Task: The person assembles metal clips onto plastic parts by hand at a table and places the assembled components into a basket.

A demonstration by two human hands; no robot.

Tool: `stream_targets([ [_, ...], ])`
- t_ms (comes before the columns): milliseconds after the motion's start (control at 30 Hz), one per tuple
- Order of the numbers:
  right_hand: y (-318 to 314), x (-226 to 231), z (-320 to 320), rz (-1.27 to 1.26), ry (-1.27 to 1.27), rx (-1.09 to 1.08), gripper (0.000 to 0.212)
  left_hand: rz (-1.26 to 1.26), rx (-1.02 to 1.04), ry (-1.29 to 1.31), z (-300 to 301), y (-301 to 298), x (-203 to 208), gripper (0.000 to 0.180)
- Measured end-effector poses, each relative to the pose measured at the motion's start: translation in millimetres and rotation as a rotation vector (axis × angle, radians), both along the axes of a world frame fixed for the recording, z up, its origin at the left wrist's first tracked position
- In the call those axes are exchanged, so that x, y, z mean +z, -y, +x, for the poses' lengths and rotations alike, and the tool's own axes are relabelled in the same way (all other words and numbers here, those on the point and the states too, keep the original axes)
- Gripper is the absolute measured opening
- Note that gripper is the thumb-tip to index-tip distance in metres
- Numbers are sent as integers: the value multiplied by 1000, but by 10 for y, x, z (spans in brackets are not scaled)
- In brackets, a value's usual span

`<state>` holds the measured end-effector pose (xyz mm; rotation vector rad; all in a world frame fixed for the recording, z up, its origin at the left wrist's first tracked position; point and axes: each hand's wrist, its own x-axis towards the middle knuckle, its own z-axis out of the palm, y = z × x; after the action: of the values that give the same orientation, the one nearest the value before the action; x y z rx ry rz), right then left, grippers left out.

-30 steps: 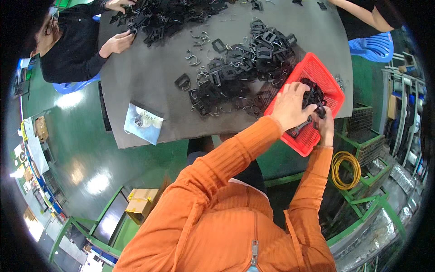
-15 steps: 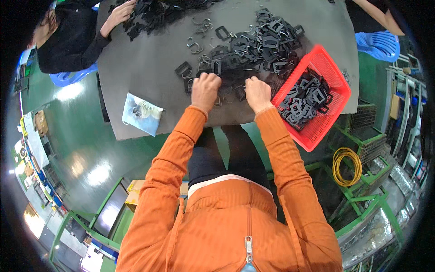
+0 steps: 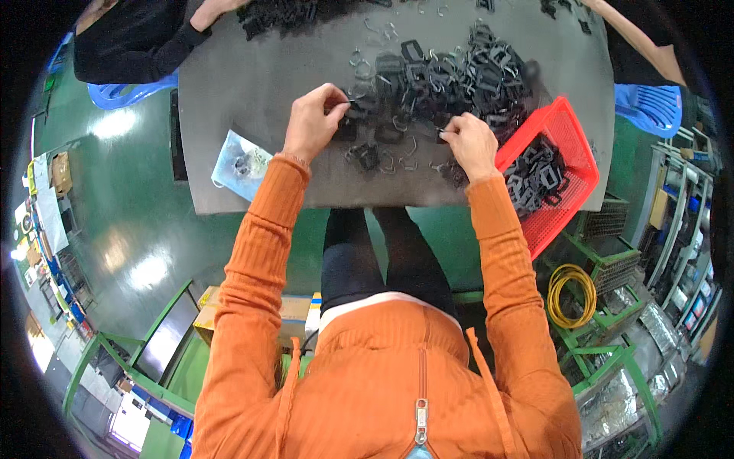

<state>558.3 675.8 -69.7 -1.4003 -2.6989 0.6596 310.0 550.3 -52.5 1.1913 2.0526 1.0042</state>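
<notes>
We see 2 bare hands above the grey surface (image 3: 229, 92), well apart, with loose parts between them. The left hand (image 3: 312, 122) is narrow, thumb and forefinger pinching 1 thin dark piece (image 3: 353, 99); we judge that a fingertip hold suits something so slight. The right hand (image 3: 471, 144) is narrow too, its fingertips closed on 1 small piece with a pale glint (image 3: 443, 132), though we cannot tell its exact kind. The black buckle-like frames (image 3: 489, 73) lie heaped just beyond the hands, probably so that both can reach them, and wire hooks (image 3: 361, 67) are scattered among them; they overlap too much for us to count either. Just beside the right forearm is 1 red basket (image 3: 579, 153), tilted to our view and holding many black pieces (image 3: 539, 177), also uncountable; we suppose it stands there to be close at hand. We count 1 blue-and-white packet (image 3: 241, 162) by the left forearm, near the surface's edge, perhaps put aside to leave room. Across the surface we make out parts of 2 other people, 1 dark sleeve (image 3: 138, 50) at the left and 1 bare forearm (image 3: 638, 37) at the right, near 2 blue chairs (image 3: 650, 107).
</notes>
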Motion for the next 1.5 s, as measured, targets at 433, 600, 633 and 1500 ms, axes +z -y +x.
stream_targets([
  [433, -162, 57, 64, -767, -587, -425, 14, 107, 379, 961, -243, 65, -370, 9],
  [600, -97, -13, -125, -260, -76, -180, 41, 209, 418, 1113, -361, 136, -464, 15],
  [633, -29, 4, -279, -156, -66, -191, 41, 143, 419, 629, -362, 188, -530, 21],
  [1500, 29, -403, -750, -791, -675, -268, 19, 104, 77, 29, -361, 327, -257, 7],
])
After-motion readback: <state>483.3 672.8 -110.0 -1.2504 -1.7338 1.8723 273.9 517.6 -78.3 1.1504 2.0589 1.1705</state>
